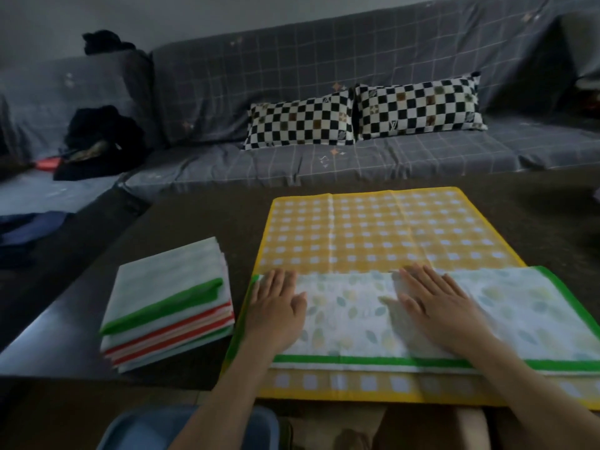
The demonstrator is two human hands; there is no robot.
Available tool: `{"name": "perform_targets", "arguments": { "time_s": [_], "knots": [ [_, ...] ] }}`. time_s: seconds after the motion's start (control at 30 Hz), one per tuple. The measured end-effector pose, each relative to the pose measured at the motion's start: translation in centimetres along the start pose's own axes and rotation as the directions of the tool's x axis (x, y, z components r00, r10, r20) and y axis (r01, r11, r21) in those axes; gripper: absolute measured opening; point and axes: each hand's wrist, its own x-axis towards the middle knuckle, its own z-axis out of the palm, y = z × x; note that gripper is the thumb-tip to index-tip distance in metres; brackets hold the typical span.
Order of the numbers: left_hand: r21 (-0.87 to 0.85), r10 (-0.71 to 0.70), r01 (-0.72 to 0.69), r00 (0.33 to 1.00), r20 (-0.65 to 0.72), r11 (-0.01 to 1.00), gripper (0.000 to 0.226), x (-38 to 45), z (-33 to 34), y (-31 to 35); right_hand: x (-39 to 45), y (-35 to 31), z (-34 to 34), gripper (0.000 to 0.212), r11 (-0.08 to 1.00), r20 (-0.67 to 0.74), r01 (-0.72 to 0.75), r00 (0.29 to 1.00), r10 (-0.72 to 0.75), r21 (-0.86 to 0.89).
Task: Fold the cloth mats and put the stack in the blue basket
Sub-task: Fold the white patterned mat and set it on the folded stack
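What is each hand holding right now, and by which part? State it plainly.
Nothing is held. Both the left hand and the right hand lie flat, fingers straight, pressing on the top of the folded leaf-print mat; no grip on any edge.

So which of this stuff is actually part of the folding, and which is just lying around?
Part of the job:
green-edged leaf mat, under both flat hands (left, right)
yellow checked mat beneath it
folded stack
blue basket

Lying about:
checkered cushions
dark clothes on the sofa

dim room | grey checked sofa (324,92) | two checkerboard cushions (302,123) | dark table (194,228) | pale wall (130,14)
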Motion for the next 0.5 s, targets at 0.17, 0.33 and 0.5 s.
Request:
{"name": "perform_targets", "arguments": {
  "time_s": [0.17,0.33,0.5],
  "knots": [
    [0.026,0.013,-0.013,1.0,0.007,1.0,0.059,-0.2,-0.3,-0.2,-0.2,0.1,-0.1,0.062,1.0,0.014,0.002,1.0,-0.002,0.011],
    [0.033,0.024,-0.027,0.997,0.075,0.999,0.062,0.0,-1.2,-0.1,-0.5,-0.6,-1.0,0.087,0.999,0.025,-0.007,1.0,0.006,0.042],
    [0.091,0.086,-0.099,0.986,0.141,0.991,0.062,1.4,-5.5,0.0,-1.6,-3.1,-0.6,0.109,0.988,0.021,0.034,0.999,-0.038,0.15]
  ]
}}
